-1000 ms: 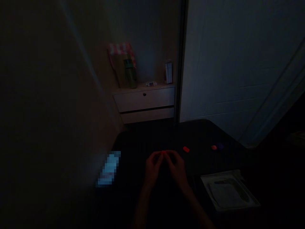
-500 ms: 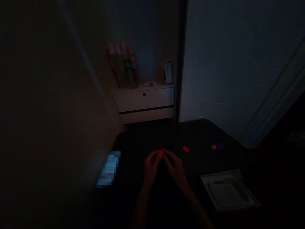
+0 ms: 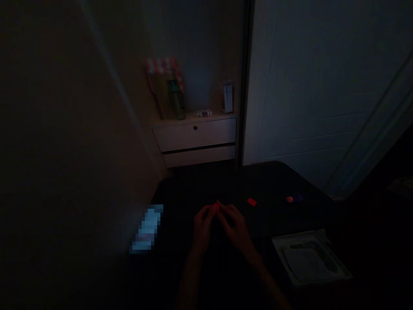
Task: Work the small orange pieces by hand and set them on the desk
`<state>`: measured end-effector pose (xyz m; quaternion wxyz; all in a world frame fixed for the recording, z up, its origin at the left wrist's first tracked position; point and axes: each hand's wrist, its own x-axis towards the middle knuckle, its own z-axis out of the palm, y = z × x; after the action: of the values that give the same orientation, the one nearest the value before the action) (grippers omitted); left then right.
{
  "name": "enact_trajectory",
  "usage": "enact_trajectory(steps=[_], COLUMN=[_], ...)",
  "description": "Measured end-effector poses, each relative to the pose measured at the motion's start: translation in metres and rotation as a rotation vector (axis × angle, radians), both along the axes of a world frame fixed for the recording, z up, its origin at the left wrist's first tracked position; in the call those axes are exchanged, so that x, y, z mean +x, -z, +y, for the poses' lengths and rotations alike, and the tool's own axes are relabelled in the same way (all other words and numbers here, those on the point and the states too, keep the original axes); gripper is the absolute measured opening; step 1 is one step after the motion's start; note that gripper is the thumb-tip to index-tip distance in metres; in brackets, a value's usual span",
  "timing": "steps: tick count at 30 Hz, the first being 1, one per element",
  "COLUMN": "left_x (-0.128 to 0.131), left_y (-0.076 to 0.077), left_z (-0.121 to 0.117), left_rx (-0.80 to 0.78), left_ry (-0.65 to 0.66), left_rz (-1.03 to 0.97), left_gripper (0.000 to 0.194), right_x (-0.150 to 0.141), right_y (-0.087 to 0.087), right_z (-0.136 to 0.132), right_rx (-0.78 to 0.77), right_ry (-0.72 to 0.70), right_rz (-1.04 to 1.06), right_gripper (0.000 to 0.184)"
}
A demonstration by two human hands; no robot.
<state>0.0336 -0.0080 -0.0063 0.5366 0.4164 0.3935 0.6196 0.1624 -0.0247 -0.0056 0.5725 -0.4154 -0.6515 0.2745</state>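
Over the dark table [image 3: 200, 185], both my hands meet at a small bright red lump [image 3: 216, 208], which looks soft like modelling clay. The fingertips of my left hand [image 3: 203, 220] pinch it from the left. From the other side, my right hand [image 3: 235, 220] presses on it with thumb and fingers, covering part of it. A flat red block [image 3: 252, 202] lies just beyond my right hand. Farther right, a pinkish-orange lump [image 3: 289, 199] rests against a dark purple one [image 3: 298, 198].
A glowing pixelated screen [image 3: 146, 228] is at the table's left edge. To the right front lies a pale, flat, clear-looking packet or tray [image 3: 311, 258]. Behind the table stands a drawer unit [image 3: 200, 135] with a green bottle [image 3: 176, 99] on top. The room is very dim.
My hands have shifted very slightly left with the red lump, and the fingers have moved a little around it. The other things lie as before.
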Motion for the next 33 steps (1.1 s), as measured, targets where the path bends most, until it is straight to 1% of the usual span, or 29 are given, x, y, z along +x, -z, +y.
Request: enact_trajectory(steps=[8, 13, 18, 25, 29, 33], left_x=[-0.0019, -0.0017, -0.0023, -0.0022, -0.0005, 0.0004], left_y=[-0.001, -0.0009, 0.001, -0.0017, -0.003, -0.0046], left_z=[-0.0012, -0.0004, -0.0003, -0.0008, -0.0006, -0.0015], left_rx=[-0.029, -0.031, -0.035, -0.027, -0.026, -0.029], left_ry=[0.014, 0.018, 0.016, 0.028, 0.004, -0.013], left_rz=[-0.03, -0.015, -0.008, 0.019, 0.011, 0.012], left_gripper=[0.03, 0.031, 0.032, 0.029, 0.025, 0.025], right_x=[0.002, 0.002, 0.0023, 0.002, 0.0005, 0.0001], right_y=[-0.002, -0.0048, -0.0047, -0.0047, -0.0048, -0.0024], right_z=[-0.0009, -0.0017, -0.0013, -0.0009, -0.0017, -0.0014], right_rx=[-0.022, -0.035, -0.028, -0.01, -0.004, -0.004], right_ry=[0.003, 0.01, 0.019, 0.017, -0.002, -0.036], right_rz=[0.005, 0.001, -0.023, -0.006, 0.009, -0.033], right_gripper=[0.032, 0.031, 0.029, 0.028, 0.033, 0.039])
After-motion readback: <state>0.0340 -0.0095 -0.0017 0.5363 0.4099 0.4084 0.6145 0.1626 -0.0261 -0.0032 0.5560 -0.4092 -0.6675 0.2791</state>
